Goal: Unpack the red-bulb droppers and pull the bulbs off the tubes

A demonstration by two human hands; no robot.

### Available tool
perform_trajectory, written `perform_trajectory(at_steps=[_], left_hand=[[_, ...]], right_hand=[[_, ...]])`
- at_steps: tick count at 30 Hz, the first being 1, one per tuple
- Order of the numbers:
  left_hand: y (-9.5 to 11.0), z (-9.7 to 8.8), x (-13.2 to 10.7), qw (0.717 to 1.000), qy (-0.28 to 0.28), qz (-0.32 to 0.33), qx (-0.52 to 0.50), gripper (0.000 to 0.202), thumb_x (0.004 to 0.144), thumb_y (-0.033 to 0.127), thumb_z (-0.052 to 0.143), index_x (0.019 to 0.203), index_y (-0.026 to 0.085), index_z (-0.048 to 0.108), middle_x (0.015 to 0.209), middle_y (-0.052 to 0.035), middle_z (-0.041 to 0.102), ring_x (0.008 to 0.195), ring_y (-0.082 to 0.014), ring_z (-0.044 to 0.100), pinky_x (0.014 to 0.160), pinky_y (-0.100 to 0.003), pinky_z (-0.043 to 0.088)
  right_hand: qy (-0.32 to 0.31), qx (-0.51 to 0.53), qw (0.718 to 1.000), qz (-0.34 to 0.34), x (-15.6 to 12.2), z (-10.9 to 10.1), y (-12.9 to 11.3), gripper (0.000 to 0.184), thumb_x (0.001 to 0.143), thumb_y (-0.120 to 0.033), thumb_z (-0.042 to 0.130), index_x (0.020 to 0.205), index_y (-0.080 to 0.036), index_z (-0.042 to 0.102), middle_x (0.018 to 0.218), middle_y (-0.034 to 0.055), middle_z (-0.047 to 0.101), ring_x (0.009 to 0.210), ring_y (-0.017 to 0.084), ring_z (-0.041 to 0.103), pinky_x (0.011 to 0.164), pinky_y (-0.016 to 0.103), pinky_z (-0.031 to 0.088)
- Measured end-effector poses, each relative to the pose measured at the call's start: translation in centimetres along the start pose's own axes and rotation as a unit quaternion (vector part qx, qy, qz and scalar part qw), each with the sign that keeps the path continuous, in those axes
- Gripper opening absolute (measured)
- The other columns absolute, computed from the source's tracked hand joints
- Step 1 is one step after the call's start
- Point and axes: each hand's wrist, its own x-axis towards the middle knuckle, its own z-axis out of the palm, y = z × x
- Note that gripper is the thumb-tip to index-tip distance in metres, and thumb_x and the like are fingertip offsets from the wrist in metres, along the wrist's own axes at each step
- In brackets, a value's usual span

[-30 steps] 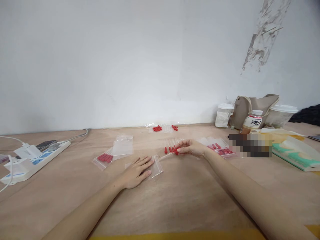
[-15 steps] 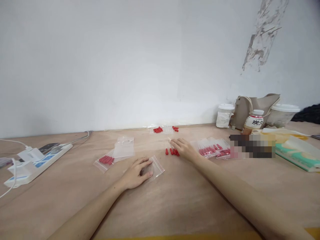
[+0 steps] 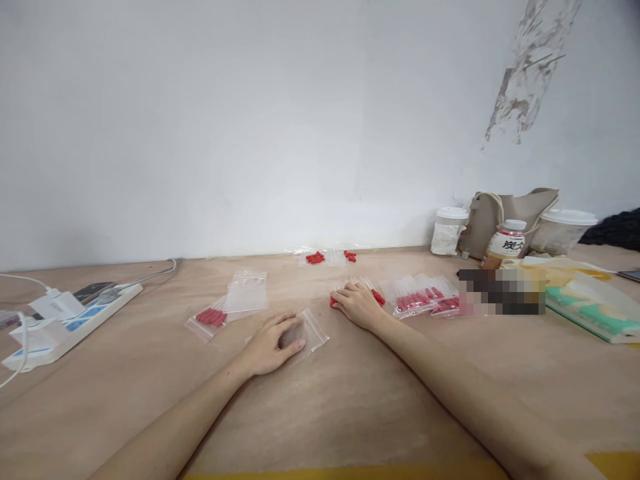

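Observation:
My left hand (image 3: 274, 343) lies on the tabletop with thumb and fingers apart, resting on a small clear zip bag (image 3: 314, 333). The bag's sealing strip points to the right. My right hand (image 3: 356, 305) is bent over a row of thin clear droppers with red bulbs (image 3: 378, 297), its fingertips down at the red bulb on the left end. Their pale stems show behind my knuckles, while my palm hides the middle of the row. Right of that hand lie filled zip bags (image 3: 416, 300) of the same red-bulbed pieces.
At left are a filled bag (image 3: 210, 316), stacked flat bags (image 3: 247, 293) and a power strip (image 3: 80, 327) with chargers. More red pieces (image 3: 315, 257) lie by the wall. Lidded cups (image 3: 449, 232), a bottle (image 3: 507, 243), a grey bag (image 3: 487, 223) and a green-white packet (image 3: 593, 310) stand right.
My right hand has moved a little left and down, from the stems onto the red bulbs, uncovering red bulbs on its right. My left hand stays on the zip bag.

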Motion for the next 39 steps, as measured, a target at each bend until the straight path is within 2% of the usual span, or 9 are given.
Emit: perform_trajectory(at_steps=[5,8,14,16,21,26,30,35,39], left_hand=[[-0.6,-0.5,0.4,0.996,0.047,-0.054,-0.054,0.038,0.077,0.049,0.046,0.099,0.021,0.057,0.102,-0.0057,0.059,0.090,-0.0198,0.055,0.079,-0.031,0.042],[-1.5,-0.7,0.4,0.994,0.050,-0.081,-0.059,0.029,0.068,0.044,0.058,0.082,0.019,0.056,0.082,-0.0021,0.059,0.072,-0.0164,0.053,0.065,-0.027,0.042],[-1.7,-1.2,0.3,0.983,-0.014,-0.115,-0.144,0.020,0.063,0.037,0.061,0.071,0.019,0.056,0.057,0.0043,0.049,0.055,-0.0115,0.046,0.051,-0.021,0.035],[-2.1,-1.7,0.7,0.981,0.022,-0.132,-0.140,0.021,0.063,0.037,0.060,0.074,0.019,0.059,0.058,0.0038,0.051,0.054,-0.0115,0.046,0.052,-0.022,0.035],[-5.6,-4.3,3.5,0.949,0.211,-0.223,-0.073,0.031,0.069,0.041,0.054,0.090,0.018,0.058,0.069,0.0004,0.060,0.054,-0.0124,0.051,0.051,-0.022,0.037],[-10.1,-6.3,6.3,0.938,0.214,-0.269,0.034,0.024,0.071,0.033,0.055,0.088,0.017,0.059,0.081,-0.0038,0.063,0.068,-0.0160,0.058,0.063,-0.025,0.042],[-10.8,-5.7,7.0,0.932,0.227,-0.271,0.086,0.025,0.069,0.030,0.056,0.088,0.014,0.061,0.105,-0.0134,0.055,0.096,-0.0267,0.052,0.083,-0.035,0.038],[-9.7,-5.4,5.3,0.913,0.246,-0.268,0.185,0.032,0.074,0.036,0.049,0.099,0.019,0.058,0.117,-0.0156,0.048,0.111,-0.0367,0.038,0.087,-0.049,0.030],[-12.2,-7.5,2.5,0.903,0.203,-0.328,0.190,0.028,0.076,0.036,0.043,0.093,0.020,0.059,0.106,-0.0159,0.055,0.102,-0.0380,0.046,0.081,-0.054,0.032]], right_hand=[[0.008,0.022,0.999,0.033,-0.2,-0.6,-0.1,0.030,0.083,-0.040,0.046,0.098,-0.016,0.055,0.088,0.0083,0.063,0.087,0.020,0.050,0.075,0.031,0.032],[0.027,0.031,0.998,0.048,-0.6,-1.1,0.0,0.030,0.084,-0.040,0.046,0.098,-0.016,0.056,0.088,0.0087,0.063,0.088,0.021,0.050,0.077,0.033,0.031],[0.087,0.033,0.995,0.039,-2.8,-1.9,-0.8,0.020,0.084,-0.026,0.043,0.093,-0.016,0.058,0.087,0.0079,0.061,0.084,0.019,0.049,0.076,0.032,0.030],[0.101,0.044,0.994,0.014,-3.7,-2.2,-1.1,0.019,0.083,-0.022,0.043,0.093,-0.016,0.058,0.086,0.0071,0.061,0.084,0.019,0.048,0.076,0.032,0.031],[0.115,0.080,0.990,0.011,-4.6,-2.5,-1.7,0.018,0.081,-0.019,0.043,0.090,-0.017,0.059,0.083,0.0065,0.060,0.081,0.018,0.048,0.072,0.032,0.032],[0.110,0.097,0.989,0.022,-4.4,-2.3,-1.7,0.017,0.081,-0.019,0.043,0.089,-0.016,0.059,0.083,0.0065,0.059,0.080,0.018,0.048,0.071,0.032,0.033],[0.104,0.080,0.991,0.033,-4.3,-2.1,-1.6,0.016,0.080,-0.019,0.045,0.088,-0.017,0.059,0.083,0.0065,0.058,0.082,0.018,0.047,0.073,0.032,0.032],[0.074,0.016,0.997,-0.035,-2.9,-1.7,-2.3,0.017,0.082,-0.017,0.041,0.087,-0.017,0.058,0.088,0.0076,0.057,0.085,0.019,0.046,0.077,0.033,0.032],[0.040,-0.034,0.996,-0.066,-0.2,-0.9,-3.9,0.023,0.084,-0.011,0.035,0.093,-0.014,0.056,0.096,0.0102,0.056,0.090,0.021,0.045,0.081,0.036,0.031]])
